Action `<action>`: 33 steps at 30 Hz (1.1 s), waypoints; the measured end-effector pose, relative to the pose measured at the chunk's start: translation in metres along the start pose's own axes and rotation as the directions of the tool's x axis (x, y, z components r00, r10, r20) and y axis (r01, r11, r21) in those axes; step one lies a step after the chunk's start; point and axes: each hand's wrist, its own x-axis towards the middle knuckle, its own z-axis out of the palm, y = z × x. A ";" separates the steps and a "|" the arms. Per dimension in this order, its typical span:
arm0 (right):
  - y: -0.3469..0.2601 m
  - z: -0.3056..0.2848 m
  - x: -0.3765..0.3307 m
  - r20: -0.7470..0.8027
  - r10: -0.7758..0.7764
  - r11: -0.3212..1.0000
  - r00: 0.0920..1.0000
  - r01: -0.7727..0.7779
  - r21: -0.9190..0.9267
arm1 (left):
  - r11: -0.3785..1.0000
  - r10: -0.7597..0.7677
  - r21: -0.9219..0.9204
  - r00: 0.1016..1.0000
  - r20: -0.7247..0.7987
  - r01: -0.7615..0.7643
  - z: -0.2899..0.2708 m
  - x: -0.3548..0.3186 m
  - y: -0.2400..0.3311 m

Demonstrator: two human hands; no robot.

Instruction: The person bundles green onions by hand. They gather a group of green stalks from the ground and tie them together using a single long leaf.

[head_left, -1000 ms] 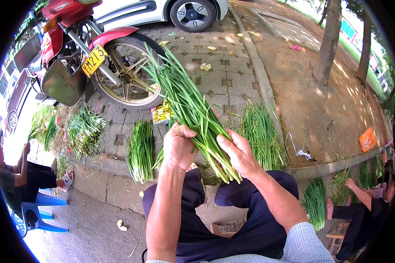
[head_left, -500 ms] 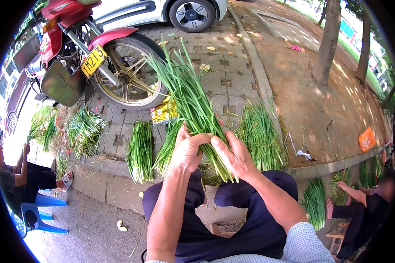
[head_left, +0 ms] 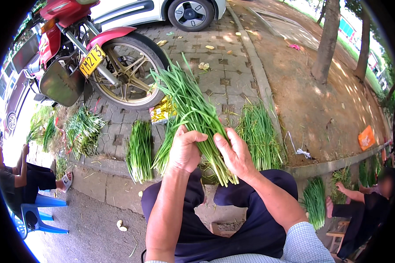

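Note:
A thick bunch of green chives (head_left: 192,101) slants across the middle, leafy tips up toward the motorcycle and pale cut ends down over my knees. My left hand (head_left: 186,150) is closed round the bunch's left side, its thumb lying across the stems and its other fingers partly hidden. From the right, my right hand (head_left: 237,154) grips the same stems, thumb on top and fingers behind. A gap of stems shows between the two thumbs. Beyond my left hand lies a neat chive bundle (head_left: 140,151); a looser chive pile (head_left: 259,136) lies past my right hand.
A red motorcycle (head_left: 131,70) stands ahead on the left, with a yellow packet (head_left: 163,110) by its wheel. A white car (head_left: 153,9) is parked behind. Seated people work on both sides, one on a blue plastic chair (head_left: 41,212). A kerb (head_left: 338,164) runs along the right.
My thumbs, which met over the stems, have drawn apart. The leafy tips have sunk slightly and spread, and both hands still hold the bunch.

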 end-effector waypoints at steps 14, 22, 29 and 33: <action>0.013 0.004 0.001 0.157 0.089 0.877 0.984 -0.152 0.455 | 0.976 -0.095 -0.199 0.995 -0.041 0.085 -0.006 0.006 -0.009; 0.011 -0.007 0.004 0.247 0.148 0.966 0.958 -0.194 0.173 | 0.965 -0.206 -0.189 0.972 -0.116 0.182 -0.002 0.003 -0.009; 0.001 -0.017 0.004 0.139 -0.029 0.939 0.990 0.074 -0.335 | 0.999 -0.046 0.023 0.995 -0.094 0.049 0.006 -0.002 -0.005; -0.015 -0.033 0.007 0.211 0.046 0.960 0.976 0.015 -0.280 | 0.998 -0.036 0.048 0.994 -0.104 0.041 0.009 -0.005 -0.004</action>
